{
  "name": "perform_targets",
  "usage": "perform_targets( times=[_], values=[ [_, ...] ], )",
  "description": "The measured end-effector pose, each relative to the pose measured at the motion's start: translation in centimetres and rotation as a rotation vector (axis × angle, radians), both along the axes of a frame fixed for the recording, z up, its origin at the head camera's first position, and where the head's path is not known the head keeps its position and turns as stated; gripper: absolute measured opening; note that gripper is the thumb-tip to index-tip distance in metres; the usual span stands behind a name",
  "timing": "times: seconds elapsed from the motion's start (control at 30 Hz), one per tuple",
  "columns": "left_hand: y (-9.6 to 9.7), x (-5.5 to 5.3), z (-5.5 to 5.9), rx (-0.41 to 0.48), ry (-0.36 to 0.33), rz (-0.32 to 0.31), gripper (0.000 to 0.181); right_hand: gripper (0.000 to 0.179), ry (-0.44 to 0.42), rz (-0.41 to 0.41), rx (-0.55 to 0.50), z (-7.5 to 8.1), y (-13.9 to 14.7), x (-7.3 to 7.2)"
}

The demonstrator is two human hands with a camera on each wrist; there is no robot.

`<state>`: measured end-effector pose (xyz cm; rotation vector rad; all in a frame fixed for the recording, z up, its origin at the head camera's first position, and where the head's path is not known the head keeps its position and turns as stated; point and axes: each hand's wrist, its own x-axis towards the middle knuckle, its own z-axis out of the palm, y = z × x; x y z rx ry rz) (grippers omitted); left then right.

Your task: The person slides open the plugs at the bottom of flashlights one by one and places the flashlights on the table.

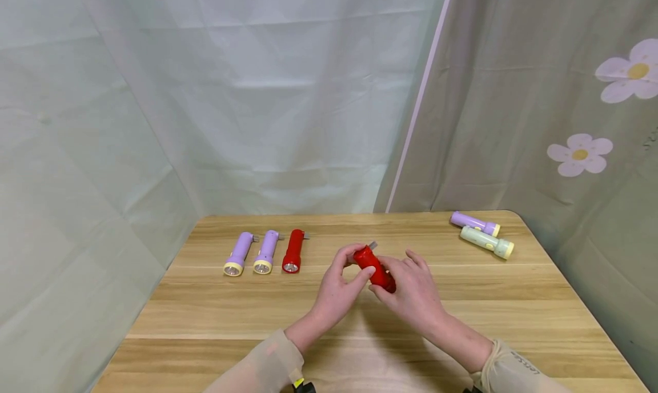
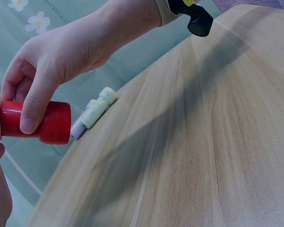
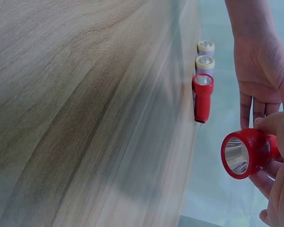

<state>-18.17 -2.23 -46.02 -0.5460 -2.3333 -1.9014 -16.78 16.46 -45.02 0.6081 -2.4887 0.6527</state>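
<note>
Both hands hold a red flashlight (image 1: 366,257) above the middle of the wooden table. My left hand (image 1: 334,290) pinches its tail end between thumb and fingers, where a small metal plug (image 1: 372,245) sticks out. The thumb and fingers of my right hand (image 1: 415,290) grip the barrel near the head. In the right wrist view the shiny reflector (image 3: 236,156) faces the camera. From the left wrist view, the right hand's thumb lies along the red barrel (image 2: 54,124). Fingers cover part of the flashlight's middle.
Left on the table (image 1: 231,313), two purple flashlights (image 1: 240,252) and a red one (image 1: 294,249) lie in a row, plugs out. At the far right a purple flashlight (image 1: 469,220) lies beside a pale green one (image 1: 482,240). Curtains (image 1: 308,96) hang behind.
</note>
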Motion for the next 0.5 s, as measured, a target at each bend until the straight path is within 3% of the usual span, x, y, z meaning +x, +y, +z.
perform_targets(
  times=[0.5],
  values=[
    [-0.02,-0.06,0.02,-0.019,-0.011,-0.001,0.05,0.057,-0.029,-0.005,-0.035,0.01,-0.06,0.08]
  ],
)
